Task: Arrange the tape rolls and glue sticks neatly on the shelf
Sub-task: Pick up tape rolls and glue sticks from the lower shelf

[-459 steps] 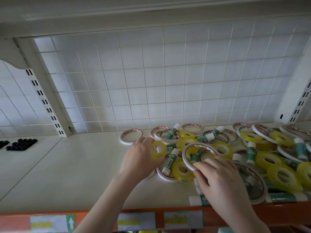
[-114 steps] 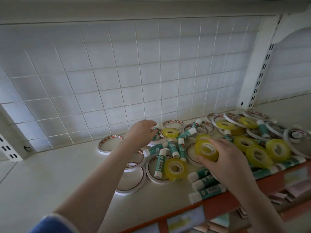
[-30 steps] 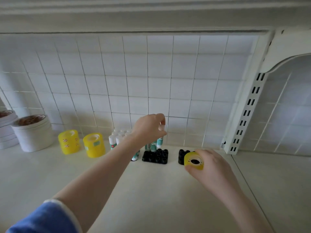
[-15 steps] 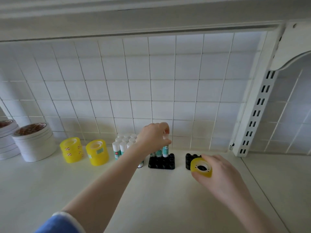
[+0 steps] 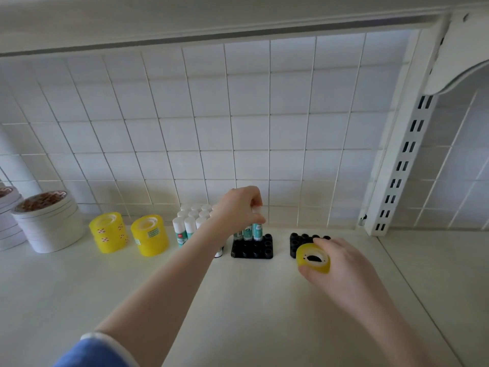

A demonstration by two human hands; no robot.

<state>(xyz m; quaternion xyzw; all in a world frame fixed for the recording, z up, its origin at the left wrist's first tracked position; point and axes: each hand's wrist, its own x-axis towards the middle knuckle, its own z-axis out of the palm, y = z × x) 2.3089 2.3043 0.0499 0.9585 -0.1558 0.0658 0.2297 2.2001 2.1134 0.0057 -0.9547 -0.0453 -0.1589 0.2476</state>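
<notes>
The left hand pinches the cap of a glue stick, standing it upright in the black holder directly beneath so it stays put. The right hand grasps a yellow tape roll, likely waiting for the yellow stacks left of both hands.

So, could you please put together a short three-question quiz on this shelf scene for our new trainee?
1. True or false: the right hand holds a yellow tape roll.
2. What do the left hand's fingers pinch? A) a glue stick B) a white tape stack C) a black holder
3. Fill in: the two yellow tape stacks stand between the white tape stack and the ____.

Key
1. True.
2. A: the glue stick stands upright in the black holder.
3. The upright glue sticks.
</notes>
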